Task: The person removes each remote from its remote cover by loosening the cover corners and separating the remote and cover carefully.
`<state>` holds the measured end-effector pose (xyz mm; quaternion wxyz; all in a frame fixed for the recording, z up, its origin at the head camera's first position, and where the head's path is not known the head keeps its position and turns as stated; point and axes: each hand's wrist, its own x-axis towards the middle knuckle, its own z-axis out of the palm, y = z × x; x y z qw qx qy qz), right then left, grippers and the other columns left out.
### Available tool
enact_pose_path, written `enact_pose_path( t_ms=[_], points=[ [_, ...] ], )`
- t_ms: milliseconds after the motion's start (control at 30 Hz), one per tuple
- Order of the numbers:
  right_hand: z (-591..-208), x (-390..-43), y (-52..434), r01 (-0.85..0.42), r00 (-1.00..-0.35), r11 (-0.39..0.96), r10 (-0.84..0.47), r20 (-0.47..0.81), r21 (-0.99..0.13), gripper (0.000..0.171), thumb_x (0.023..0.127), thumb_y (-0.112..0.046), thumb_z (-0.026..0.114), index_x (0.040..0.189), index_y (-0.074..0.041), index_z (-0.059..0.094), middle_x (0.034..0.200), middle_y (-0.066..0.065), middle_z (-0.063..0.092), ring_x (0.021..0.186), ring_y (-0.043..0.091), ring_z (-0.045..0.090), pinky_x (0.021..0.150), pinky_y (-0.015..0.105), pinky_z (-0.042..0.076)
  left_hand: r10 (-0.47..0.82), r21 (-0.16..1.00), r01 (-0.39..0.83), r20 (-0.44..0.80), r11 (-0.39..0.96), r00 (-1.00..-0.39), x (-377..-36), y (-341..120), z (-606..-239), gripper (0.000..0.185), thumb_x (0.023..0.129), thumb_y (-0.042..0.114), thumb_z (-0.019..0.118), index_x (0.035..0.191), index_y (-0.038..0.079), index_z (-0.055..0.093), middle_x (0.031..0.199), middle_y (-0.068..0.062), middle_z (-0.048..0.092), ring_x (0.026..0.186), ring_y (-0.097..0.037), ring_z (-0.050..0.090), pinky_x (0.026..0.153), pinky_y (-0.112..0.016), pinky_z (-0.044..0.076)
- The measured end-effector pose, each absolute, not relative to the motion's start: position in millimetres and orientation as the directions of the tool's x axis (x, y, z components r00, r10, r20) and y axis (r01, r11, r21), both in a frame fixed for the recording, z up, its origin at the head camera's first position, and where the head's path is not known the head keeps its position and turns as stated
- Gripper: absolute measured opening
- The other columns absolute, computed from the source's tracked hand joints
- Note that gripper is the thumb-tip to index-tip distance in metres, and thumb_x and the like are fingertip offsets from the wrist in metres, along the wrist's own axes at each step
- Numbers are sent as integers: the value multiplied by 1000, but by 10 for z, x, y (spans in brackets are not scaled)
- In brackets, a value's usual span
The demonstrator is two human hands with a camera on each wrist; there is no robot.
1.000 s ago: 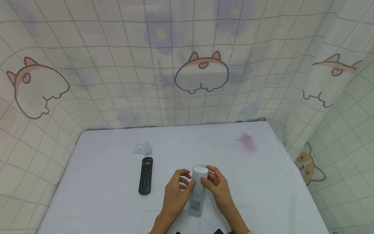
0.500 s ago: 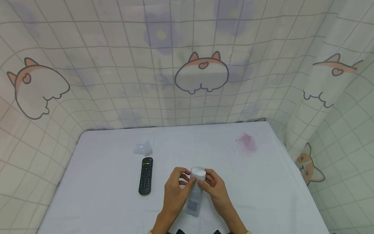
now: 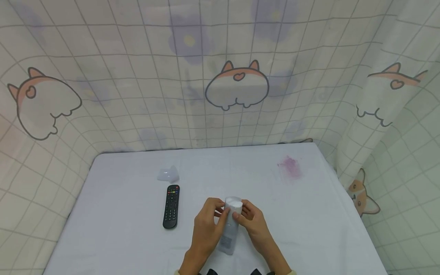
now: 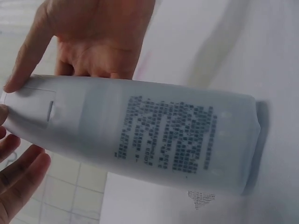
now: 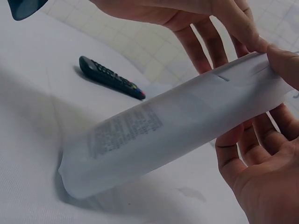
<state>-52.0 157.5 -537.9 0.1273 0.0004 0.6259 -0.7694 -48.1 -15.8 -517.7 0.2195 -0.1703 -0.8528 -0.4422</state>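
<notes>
A white remote control (image 3: 231, 233) in a cloudy, translucent plastic sleeve leans with its lower end close to the table. In the left wrist view its back (image 4: 70, 107) faces the camera, with a printed text block showing through the film and a small slot near the top. My left hand (image 3: 207, 227) pinches the upper end from the left, thumb on the near face. From the other side my right hand (image 3: 255, 221) holds that same end, its thumb lying close to the left one. The far face is hidden.
A black remote control (image 3: 171, 206) lies left of the hands on the white-covered table (image 3: 117, 214). Behind it sits a small piece of clear plastic (image 3: 168, 174). A pink stain (image 3: 290, 166) marks the cloth at the back right. A patterned curtain (image 3: 154, 114) surrounds the table.
The sleeved remote has shifted slightly left and toward me and tilted a little, both hands moving along with it. In the last half second it has barely moved.
</notes>
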Motion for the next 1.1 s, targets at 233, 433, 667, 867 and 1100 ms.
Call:
enact_pose_path(
  t_ms=[233, 433, 667, 867, 1100],
  points=[
    [-5368, -530, 1578, 190, -966, -153, -205, -157, -970, 45, 98, -12, 72, 136, 2, 54, 129, 4, 65, 119, 13, 66, 97, 26, 56, 149, 556, 553, 609, 620, -779, -492, -153, -5199, 19, 92, 3, 77, 104, 6, 62, 106, -2, 66, 83, -8, 69, 72, -15, 58],
    [-5360, -528, 1578, 178, -966, -139, -214, -146, -974, 45, 97, -12, 73, 137, 1, 54, 129, 4, 65, 120, 13, 66, 98, 25, 56, 198, 423, 614, 694, 666, -692, -508, -160, -5265, 14, 92, 1, 75, 98, 4, 62, 103, -6, 68, 79, -11, 69, 71, -14, 57],
    [-5386, -523, 1579, 150, -967, -120, -226, -120, -981, 49, 95, -10, 75, 138, -1, 55, 133, 7, 64, 122, 13, 65, 99, 26, 55, 215, 374, 625, 715, 685, -665, -512, -161, -5269, 11, 94, 1, 73, 99, 2, 63, 102, -8, 68, 79, -11, 69, 69, -14, 57],
    [-5389, -512, 1583, 131, -968, -104, -226, -105, -986, 50, 94, -11, 76, 138, -2, 55, 137, 10, 63, 123, 12, 65, 100, 25, 55, 209, 380, 614, 709, 692, -674, -514, -149, -5296, 8, 97, 3, 70, 100, 2, 62, 103, -8, 68, 78, -10, 69, 70, -13, 56],
    [-5370, -514, 1567, 124, -972, -100, -214, -100, -987, 50, 93, -8, 76, 137, -1, 55, 134, 6, 64, 124, 8, 65, 100, 24, 55, 196, 342, 602, 734, 721, -651, -555, -164, -5328, 17, 107, 15, 55, 104, 1, 63, 102, -8, 68, 77, -14, 72, 68, -16, 59]
  ],
)
